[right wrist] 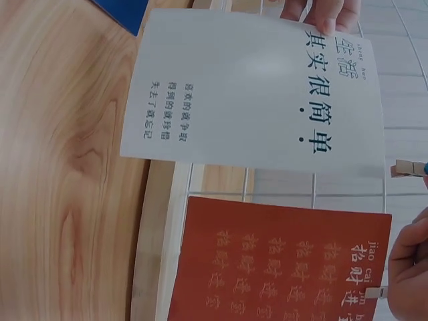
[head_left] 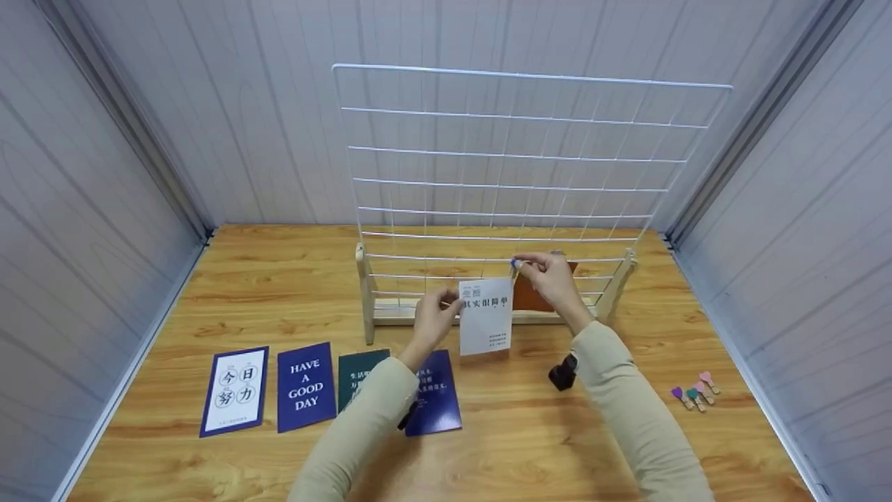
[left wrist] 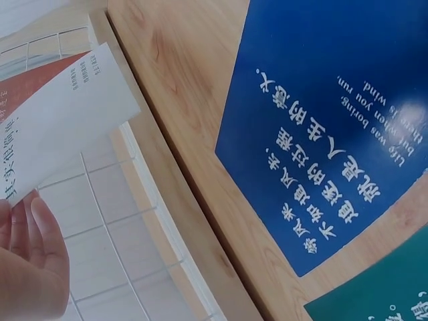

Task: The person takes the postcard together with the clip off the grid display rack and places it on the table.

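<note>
My left hand (head_left: 435, 317) pinches a white card (head_left: 486, 331) with black Chinese print by its left edge, in front of the wire grid rack (head_left: 502, 155). At the card's top right corner, my right hand (head_left: 554, 282) pinches a small wooden clothespin (right wrist: 406, 168) with a blue top. In the right wrist view the clothespin's tip lies close to the card's top edge; whether it touches cannot be told. Behind the right hand, a red-orange card (right wrist: 281, 261) hangs on the rack, held by another clothespin (right wrist: 376, 292).
On the wooden table, left of centre, lie a blue-bordered white card (head_left: 237, 411), a blue "HAVE A GOOD DAY" card (head_left: 306, 416), a green card (head_left: 352, 364) and a dark blue card (head_left: 437, 415). Several heart-topped clothespins (head_left: 693, 399) lie at the right. The rack has a wooden base (head_left: 404, 321).
</note>
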Tool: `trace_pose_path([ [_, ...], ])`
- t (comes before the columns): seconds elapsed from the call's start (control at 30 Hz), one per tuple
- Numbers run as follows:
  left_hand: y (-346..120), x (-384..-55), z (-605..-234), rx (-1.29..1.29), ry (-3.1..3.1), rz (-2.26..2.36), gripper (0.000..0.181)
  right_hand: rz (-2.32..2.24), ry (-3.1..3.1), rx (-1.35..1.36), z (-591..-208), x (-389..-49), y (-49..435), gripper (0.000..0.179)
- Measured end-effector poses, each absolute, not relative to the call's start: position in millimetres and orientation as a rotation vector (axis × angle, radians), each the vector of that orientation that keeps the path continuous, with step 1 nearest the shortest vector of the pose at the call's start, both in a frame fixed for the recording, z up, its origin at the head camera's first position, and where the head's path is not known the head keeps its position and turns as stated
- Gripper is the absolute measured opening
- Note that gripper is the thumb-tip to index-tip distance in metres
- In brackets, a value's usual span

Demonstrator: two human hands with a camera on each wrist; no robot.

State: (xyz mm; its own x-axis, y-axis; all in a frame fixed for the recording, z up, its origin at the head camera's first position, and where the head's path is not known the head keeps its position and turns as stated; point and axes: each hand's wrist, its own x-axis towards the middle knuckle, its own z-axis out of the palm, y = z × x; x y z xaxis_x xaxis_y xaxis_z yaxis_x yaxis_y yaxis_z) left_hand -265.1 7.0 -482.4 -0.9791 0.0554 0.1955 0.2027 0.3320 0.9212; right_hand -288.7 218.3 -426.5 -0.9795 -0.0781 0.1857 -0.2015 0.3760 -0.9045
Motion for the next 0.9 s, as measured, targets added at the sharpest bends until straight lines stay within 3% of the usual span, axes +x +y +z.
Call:
trace_pose_path([
  [0.5,6,-257,-488,-0.168,-2.419,-1.931,0.006,1.797,-2.502,0.326,-409,-266,230,0.025],
  [0.9,8,-252,-498,-0.091,-2.401,-2.115,0.009,1.809,-2.560,0.288,-433,-272,258,0.025],
])
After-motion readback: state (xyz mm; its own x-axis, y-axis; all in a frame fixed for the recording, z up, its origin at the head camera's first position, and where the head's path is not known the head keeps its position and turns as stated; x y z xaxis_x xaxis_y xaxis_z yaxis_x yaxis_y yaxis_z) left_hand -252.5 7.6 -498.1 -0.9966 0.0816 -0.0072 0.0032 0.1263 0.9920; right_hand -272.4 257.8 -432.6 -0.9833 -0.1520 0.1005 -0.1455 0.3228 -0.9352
